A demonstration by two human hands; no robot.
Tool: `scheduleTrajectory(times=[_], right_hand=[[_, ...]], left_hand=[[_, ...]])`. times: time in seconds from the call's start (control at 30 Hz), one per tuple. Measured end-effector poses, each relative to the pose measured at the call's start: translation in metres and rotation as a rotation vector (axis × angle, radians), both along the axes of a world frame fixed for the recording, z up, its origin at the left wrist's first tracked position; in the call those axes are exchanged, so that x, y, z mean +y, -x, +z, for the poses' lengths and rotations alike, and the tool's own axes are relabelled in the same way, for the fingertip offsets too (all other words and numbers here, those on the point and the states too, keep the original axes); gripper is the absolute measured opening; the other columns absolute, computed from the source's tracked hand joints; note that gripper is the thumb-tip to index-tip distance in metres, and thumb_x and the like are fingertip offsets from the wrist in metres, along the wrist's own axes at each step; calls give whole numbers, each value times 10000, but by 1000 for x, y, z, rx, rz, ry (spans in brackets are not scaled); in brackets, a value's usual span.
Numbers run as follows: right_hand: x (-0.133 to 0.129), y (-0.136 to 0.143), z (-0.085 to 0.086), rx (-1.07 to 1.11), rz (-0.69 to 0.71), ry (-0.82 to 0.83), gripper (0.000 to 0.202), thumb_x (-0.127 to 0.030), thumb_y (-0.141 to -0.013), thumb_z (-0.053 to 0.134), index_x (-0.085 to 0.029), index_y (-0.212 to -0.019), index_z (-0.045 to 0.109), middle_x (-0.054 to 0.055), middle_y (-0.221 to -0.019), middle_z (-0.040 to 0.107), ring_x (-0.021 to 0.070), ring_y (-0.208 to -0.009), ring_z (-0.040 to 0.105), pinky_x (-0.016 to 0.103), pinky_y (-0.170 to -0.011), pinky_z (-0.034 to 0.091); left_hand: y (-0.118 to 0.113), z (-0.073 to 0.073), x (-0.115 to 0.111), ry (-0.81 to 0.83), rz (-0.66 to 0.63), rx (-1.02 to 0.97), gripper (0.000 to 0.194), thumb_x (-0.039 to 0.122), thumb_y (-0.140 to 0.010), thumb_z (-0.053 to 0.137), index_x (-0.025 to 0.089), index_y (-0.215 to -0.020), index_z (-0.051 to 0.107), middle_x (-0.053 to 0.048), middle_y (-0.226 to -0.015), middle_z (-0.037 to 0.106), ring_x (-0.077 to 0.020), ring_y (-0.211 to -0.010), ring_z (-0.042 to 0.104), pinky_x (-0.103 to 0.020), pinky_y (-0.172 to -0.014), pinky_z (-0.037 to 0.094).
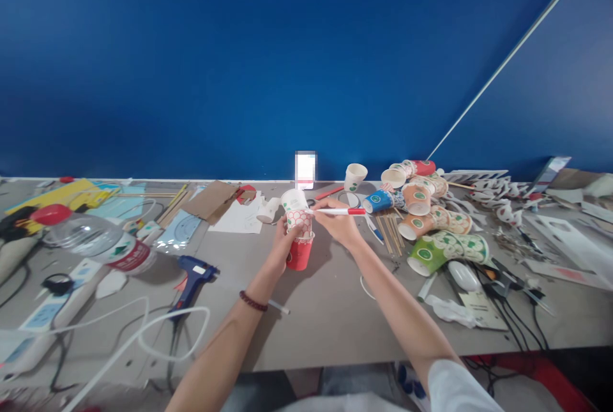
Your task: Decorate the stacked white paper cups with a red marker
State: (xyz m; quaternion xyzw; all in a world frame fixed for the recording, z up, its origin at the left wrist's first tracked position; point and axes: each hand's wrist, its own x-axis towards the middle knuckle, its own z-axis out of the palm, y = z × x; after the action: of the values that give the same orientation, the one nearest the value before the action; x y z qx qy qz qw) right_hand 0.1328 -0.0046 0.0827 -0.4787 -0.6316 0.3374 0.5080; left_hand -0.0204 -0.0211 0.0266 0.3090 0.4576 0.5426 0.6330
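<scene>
My left hand (286, 239) is wrapped around a paper-cup piece (299, 225). Its upper part is white with red scallop lines, and its lower part is a red cup (299, 255) with a frilled edge. The piece stands upright in front of me. My right hand (338, 223) pinches a white marker pen with a red end (342, 211). The pen lies nearly level, its tip end pointing left at the side of the scalloped cup; I cannot tell whether the tip touches it. Left of the piece, a cut white cup (269, 209) rests on the table.
Decorated paper cups in green (426, 255), orange (416, 227) and blue (377, 200) lie at right, by several wooden sticks (391, 233). A blue glue gun (193, 281), a plastic bottle (103, 243) and a power strip (57, 316) are at left. A phone-like lit screen (305, 169) stands against the wall.
</scene>
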Motion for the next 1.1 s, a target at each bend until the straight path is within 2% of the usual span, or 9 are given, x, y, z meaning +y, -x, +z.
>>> scheduleTrajectory(times=[0.3, 0.47, 0.73, 0.93, 1.1], right_hand=[[-1, 0, -1, 17, -2, 35, 28, -239, -689, 607, -220, -689, 628, 13, -736, 696, 179, -689, 615, 295, -622, 481], [-1, 0, 0, 45, 10, 17, 33, -242, -693, 613, -210, -693, 622, 19, -746, 689, 179, -687, 610, 301, -632, 484], [-3, 3, -1, 36, 34, -6, 51, -257, -748, 622, -215, -757, 649, 17, -761, 684, 182, -705, 628, 311, -647, 507], [-4, 4, -1, 32, 29, 22, 55, -246, -737, 621, -215, -767, 655, 9, -743, 689, 174, -682, 637, 308, -644, 514], [-2, 4, -1, 38, 33, 32, 76, -263, -730, 629, -210, -770, 667, 15, -761, 699, 178, -700, 642, 308, -654, 509]], left_hand=[[1, -7, 3, -10, 1, 8, 580, 366, -718, 775, 200, -1210, 519, -102, -1087, 670, -226, -887, 685, -320, -752, 554], [1, -8, 4, -25, -9, -9, 616, 385, -695, 782, 201, -1217, 510, -99, -1043, 677, -231, -843, 693, -352, -754, 555], [-1, -3, 2, -12, 34, 37, 615, 354, -683, 801, 203, -1209, 522, -97, -1043, 677, -230, -840, 696, -322, -726, 553], [-1, 2, 0, -1, 20, 82, 613, 347, -693, 800, 214, -1213, 503, -100, -1070, 674, -224, -829, 695, -291, -679, 551], [-1, 4, -1, -2, 42, 61, 599, 333, -684, 805, 211, -1191, 511, -97, -1064, 676, -228, -862, 691, -295, -702, 554]])
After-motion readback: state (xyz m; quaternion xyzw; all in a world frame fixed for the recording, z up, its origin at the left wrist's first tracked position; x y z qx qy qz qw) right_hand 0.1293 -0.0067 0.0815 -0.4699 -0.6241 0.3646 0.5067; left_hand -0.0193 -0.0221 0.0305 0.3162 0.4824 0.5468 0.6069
